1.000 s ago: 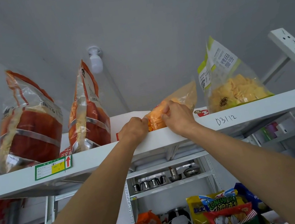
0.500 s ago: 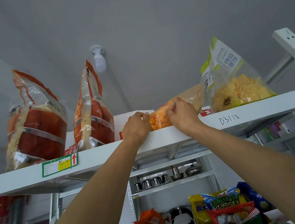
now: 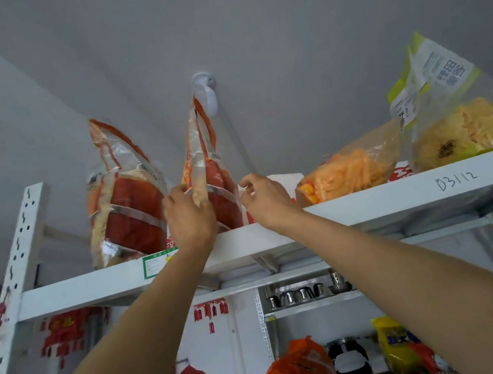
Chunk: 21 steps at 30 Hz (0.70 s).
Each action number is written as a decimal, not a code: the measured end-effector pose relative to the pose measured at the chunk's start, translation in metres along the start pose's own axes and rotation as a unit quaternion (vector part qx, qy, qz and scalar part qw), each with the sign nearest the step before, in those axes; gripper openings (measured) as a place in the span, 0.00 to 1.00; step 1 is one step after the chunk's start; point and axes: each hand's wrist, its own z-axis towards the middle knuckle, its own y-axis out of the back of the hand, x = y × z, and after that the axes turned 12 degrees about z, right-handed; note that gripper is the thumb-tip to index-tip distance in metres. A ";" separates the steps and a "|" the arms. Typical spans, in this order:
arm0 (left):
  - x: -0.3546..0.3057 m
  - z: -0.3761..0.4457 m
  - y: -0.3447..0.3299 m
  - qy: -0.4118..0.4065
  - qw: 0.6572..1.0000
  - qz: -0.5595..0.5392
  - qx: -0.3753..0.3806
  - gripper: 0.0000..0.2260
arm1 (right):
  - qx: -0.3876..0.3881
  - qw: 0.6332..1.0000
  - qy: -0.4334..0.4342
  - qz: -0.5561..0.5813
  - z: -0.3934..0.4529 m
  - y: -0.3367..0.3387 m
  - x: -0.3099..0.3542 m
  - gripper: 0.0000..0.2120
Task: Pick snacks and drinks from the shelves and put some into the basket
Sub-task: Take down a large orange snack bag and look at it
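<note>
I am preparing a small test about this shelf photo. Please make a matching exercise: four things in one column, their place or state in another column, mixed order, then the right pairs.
1. left hand
2. orange snack bag
3. yellow chip bag
4. kettles

A. far right of the top shelf
B. lower shelf
C. lying on its side
D. touching the narrow red bag

Pairs: 1-D, 2-C, 3-A, 4-B

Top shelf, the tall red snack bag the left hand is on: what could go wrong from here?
1. The left hand only pinches the middle red bag at its front edge; the tall, upright bag could tip off the top shelf.
2. It stands close beside the left red bag, which might topple if dragged along.
3. The right hand hovers loosely curled and holds nothing, so nothing steadies the bag.
</note>
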 end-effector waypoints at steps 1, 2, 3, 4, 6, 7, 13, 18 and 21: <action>0.006 0.006 0.003 0.003 1.000 0.016 0.027 0.21 | 0.026 1.000 -0.009 -0.001 0.003 -0.007 0.004 0.16; 0.011 0.012 0.005 0.004 0.998 0.032 0.056 0.22 | 0.045 0.999 -0.021 -0.004 0.007 -0.013 0.007 0.18; 0.015 0.017 0.006 0.001 0.995 0.046 0.084 0.23 | 0.056 0.998 -0.034 -0.008 0.011 -0.018 0.010 0.19; 0.017 0.021 0.006 -0.001 0.992 0.060 0.109 0.24 | 0.065 0.996 -0.054 -0.008 0.016 -0.023 0.012 0.20; 0.020 0.030 0.004 0.007 0.985 0.071 0.155 0.25 | 0.083 0.991 -0.100 -0.001 0.025 -0.030 0.015 0.20; 0.020 0.034 0.001 0.020 0.982 0.060 0.178 0.26 | 0.093 0.988 -0.123 -0.001 0.028 -0.033 0.016 0.21; 0.028 0.051 -0.025 0.065 0.961 0.024 0.268 0.37 | 0.177 0.972 -0.154 -0.018 0.040 -0.052 0.006 0.33; 0.036 0.054 -0.035 0.076 0.959 0.027 0.270 0.39 | 0.175 0.972 -0.119 -0.105 0.039 -0.049 0.000 0.30; 0.040 0.059 -0.030 0.091 0.961 -0.021 0.261 0.32 | 0.125 0.983 -0.079 -0.109 0.028 -0.044 0.003 0.24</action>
